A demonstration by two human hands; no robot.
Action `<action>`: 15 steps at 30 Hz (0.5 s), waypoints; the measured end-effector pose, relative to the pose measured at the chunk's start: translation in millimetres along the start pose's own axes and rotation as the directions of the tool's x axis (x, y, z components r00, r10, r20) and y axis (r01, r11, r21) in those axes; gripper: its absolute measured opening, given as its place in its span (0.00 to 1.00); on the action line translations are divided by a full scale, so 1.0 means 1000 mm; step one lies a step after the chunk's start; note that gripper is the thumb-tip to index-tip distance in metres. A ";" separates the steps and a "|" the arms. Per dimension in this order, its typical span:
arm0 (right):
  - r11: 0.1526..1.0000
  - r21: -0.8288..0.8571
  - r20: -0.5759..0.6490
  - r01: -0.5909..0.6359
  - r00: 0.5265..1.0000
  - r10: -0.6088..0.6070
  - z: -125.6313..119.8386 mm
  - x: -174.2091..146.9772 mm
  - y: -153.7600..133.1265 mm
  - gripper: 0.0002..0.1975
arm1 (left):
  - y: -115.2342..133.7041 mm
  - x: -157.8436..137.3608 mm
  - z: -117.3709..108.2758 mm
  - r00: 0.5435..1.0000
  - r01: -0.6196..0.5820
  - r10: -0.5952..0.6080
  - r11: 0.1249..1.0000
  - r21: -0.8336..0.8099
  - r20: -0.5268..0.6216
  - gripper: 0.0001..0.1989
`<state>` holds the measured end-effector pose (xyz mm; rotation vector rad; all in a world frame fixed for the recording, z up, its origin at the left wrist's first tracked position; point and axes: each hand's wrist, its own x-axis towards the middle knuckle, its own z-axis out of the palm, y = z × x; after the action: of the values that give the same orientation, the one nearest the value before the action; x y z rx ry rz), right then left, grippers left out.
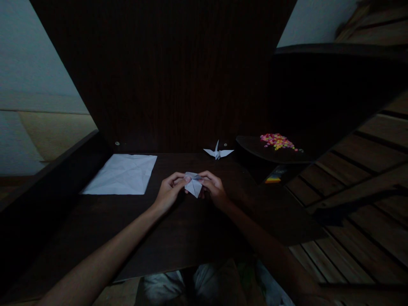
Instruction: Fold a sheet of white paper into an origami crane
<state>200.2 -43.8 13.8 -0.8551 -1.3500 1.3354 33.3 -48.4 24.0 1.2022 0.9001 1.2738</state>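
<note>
A small folded piece of white paper is held up over the dark table, its creased flaps meeting near the middle and a point facing down toward me. My left hand pinches its left edge, thumb on top. From the other side my right hand grips the right edge, also with the thumb on top; the fingers underneath are mostly hidden. Behind the hands, a finished white origami crane stands with wings spread. Left of my hands lies a creased white sheet of paper.
A dark wooden panel rises behind the table. On a low curved shelf at the right sits a pile of small colourful pieces. Under it is a yellow-edged object. A raised board borders the left side.
</note>
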 end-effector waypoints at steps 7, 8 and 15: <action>0.995 -0.037 -0.016 0.088 0.996 -0.089 0.002 -0.002 -0.007 0.09 | 0.003 -0.004 0.000 0.997 -0.052 0.050 0.998 0.035 0.052 0.13; 0.995 -0.044 -0.021 0.091 0.996 -0.092 0.002 -0.003 -0.008 0.09 | 0.003 -0.004 0.000 0.996 -0.063 0.061 0.997 0.032 0.061 0.13; 0.995 -0.037 -0.016 0.090 0.996 -0.090 0.003 -0.003 -0.006 0.10 | 0.000 -0.005 0.000 0.993 -0.071 0.070 0.997 0.012 0.091 0.13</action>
<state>199.0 -48.3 19.9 -0.8194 -1.3866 1.2340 32.4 -53.4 23.5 1.3038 0.8088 1.2599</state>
